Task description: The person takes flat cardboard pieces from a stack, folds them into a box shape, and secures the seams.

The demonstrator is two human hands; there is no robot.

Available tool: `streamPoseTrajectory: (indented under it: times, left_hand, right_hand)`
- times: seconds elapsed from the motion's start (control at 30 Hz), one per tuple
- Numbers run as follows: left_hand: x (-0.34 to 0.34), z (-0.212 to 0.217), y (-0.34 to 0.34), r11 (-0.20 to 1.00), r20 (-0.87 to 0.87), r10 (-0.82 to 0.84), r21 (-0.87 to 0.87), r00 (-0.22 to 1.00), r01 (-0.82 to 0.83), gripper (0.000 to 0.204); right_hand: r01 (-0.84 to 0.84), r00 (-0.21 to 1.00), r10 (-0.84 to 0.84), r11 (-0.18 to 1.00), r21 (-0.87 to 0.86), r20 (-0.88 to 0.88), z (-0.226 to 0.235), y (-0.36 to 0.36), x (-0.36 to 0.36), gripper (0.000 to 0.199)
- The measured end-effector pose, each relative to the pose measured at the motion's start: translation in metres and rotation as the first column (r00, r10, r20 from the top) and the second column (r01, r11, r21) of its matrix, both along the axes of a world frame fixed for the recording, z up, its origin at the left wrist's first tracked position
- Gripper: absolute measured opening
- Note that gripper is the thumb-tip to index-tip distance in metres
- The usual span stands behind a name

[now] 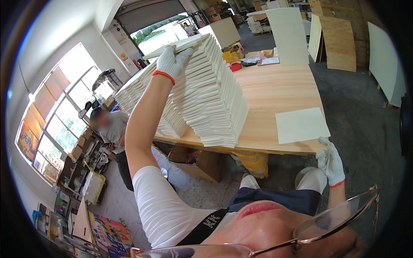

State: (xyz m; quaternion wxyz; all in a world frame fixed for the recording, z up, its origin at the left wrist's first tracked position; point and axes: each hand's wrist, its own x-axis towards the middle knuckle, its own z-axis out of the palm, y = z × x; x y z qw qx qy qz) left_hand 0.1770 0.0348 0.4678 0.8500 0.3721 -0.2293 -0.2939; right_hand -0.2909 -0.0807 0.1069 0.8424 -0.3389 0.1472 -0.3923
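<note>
Noted at the table (275, 94): tall piles of white sheets (211, 99) along the left part, layers unevenly squared, down to the near edge. Across the pile tops, toward the far left corner: a loose-looking top sheet (191, 41).

Left hand (171, 61), gloved: up on the pile tops, at the edge of the top sheet, fingers a little spread. Grip on it: cannot tell.

Close to the near right corner: one single sheet (301, 124), flat, well apart from the piles. Right hand (331, 163), also gloved: at its near right corner, fingers loosely bent, tips touching or just beside. Pinch: cannot tell.

At the far edge: clipboard (269, 61), red item (235, 66), upright white panel (288, 38).

Progress, judged from layout: great majority in piles; just one sheet lying out singly, surface apparently plain. Piles growing or shrinking, amount remaining: cannot tell.
</note>
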Motion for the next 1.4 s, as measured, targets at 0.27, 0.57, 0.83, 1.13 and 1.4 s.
streamPoseTrajectory:
  times: [0.27,0.57,0.83,1.13,1.4]
  left_hand:
    - [-0.017,0.003,-0.006,0.999,-0.067,0.031,0.014,0.997,-0.03,0.035]
    - [0.033,-0.002,0.029,0.947,-0.093,-0.311,-0.121,0.946,0.299,0.059]
    - [-0.062,-0.127,0.108,0.927,0.422,0.003,-0.341,0.907,0.156,0.075]
    - [-0.061,-0.42,0.017,0.648,0.527,0.64,0.021,0.559,-0.762,0.081]
    - [-0.076,-0.419,0.004,0.611,0.584,0.539,0.225,0.607,-0.759,0.092]
  right_hand:
    - [0.026,1.0,-0.026,0.999,0.044,-0.004,-0.003,0.006,-0.009,0.046]
    - [-0.007,1.0,0.008,0.996,0.09,-0.007,-0.009,0.014,0.003,0.044]
    - [-0.174,0.984,0.175,0.984,-0.034,0.034,-0.004,0.009,0.023,0.049]
    - [-0.151,0.945,0.057,0.95,-0.275,-0.323,0.021,-0.032,0.295,0.07]
    - [-0.115,0.975,0.096,0.99,-0.086,-0.198,-0.084,-0.064,0.428,0.068]
